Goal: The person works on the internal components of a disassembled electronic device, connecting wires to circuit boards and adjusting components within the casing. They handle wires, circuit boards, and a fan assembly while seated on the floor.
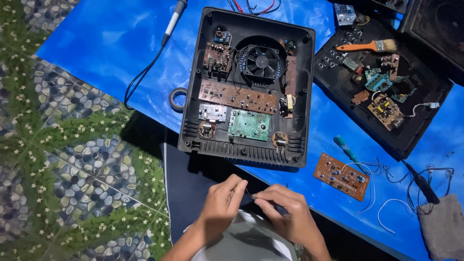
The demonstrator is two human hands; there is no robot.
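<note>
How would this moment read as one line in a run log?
left hand: pinching thin wire | right hand: pinching same wire | ahead: open black case with fan and circuit boards | surface: blue sheet

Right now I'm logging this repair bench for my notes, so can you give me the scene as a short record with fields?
Surface: blue plastic tarp on a pebble-patterned floor
Hands: left hand and right hand close together, pinching a thin wire-like piece, too small to identify
Nearest thing: open black plastic casing holding a round black fan and a green circuit board
Right side: loose brown circuit board, orange-handled brush
Upper left: soldering iron
</note>
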